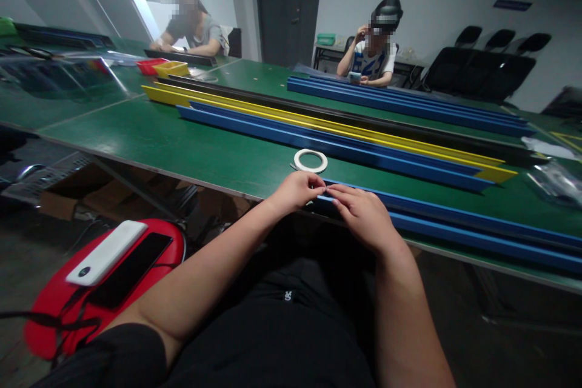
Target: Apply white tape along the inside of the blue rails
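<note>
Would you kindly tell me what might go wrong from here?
The near blue strip lies along the edge of the table, so a bump might drop it. The white roll sits just beyond the left hand, which might push it. The phone on the red seat has cords close by; a snag might drag it.

And here's the left hand [300, 191], just on the near side of the flat white ring-shaped roll [324, 162], thumb and forefinger curled into a loop! The right hand [364, 212], near-right of the roll, bends inward at the wrist, back upward, fingertips meeting the left's.
</note>
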A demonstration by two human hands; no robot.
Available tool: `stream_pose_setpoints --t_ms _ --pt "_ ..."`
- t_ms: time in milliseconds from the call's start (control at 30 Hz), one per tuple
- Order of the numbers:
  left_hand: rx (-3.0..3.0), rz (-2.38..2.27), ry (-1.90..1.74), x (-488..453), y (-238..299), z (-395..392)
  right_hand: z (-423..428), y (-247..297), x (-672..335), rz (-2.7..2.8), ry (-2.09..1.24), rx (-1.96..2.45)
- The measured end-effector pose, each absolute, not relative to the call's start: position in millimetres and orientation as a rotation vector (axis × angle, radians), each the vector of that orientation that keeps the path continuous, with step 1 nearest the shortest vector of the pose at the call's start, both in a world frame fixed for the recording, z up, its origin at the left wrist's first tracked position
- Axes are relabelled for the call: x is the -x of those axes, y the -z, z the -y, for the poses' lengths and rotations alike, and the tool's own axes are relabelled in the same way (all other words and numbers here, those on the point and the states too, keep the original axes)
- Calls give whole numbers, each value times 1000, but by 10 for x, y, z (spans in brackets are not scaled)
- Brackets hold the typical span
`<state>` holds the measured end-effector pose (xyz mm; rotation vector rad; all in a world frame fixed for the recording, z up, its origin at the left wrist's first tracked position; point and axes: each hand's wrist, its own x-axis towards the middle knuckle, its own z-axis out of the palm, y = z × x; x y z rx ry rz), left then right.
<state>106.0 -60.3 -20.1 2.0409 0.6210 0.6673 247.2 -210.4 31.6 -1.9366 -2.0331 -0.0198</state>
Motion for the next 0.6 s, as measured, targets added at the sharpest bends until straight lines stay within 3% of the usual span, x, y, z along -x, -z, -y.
stream_pose_setpoints --t_ms 600 --pt "-2091 -622 -683 -1046 156 634 2103 -315 -2482 1942 -5 1951"
